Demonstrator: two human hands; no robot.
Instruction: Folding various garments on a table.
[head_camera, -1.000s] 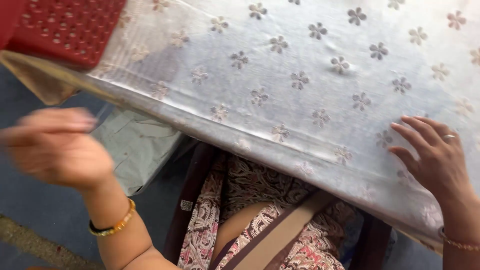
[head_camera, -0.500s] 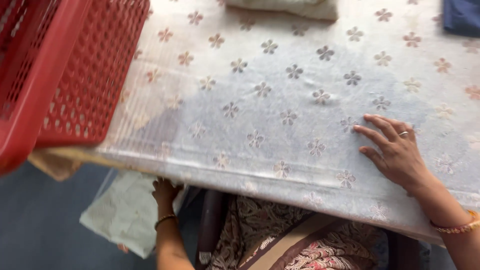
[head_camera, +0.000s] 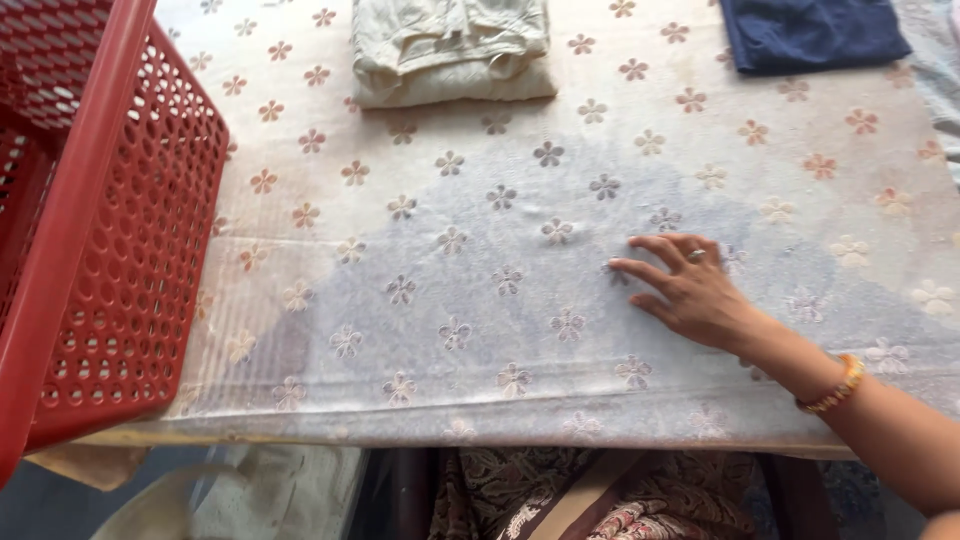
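A home: floral tablecloth (head_camera: 480, 250), folded clothes (head_camera: 450, 50), red laundry basket (head_camera: 110, 250).

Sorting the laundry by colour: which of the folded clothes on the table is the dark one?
The navy garment at the far right. The other folded pile, left of it, is pale beige.

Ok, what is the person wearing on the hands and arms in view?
Only the right hand shows. It wears a ring on one finger and a beaded orange and gold bangle at the wrist. The forearm is bare, with no sleeve in view. The left hand is out of view.
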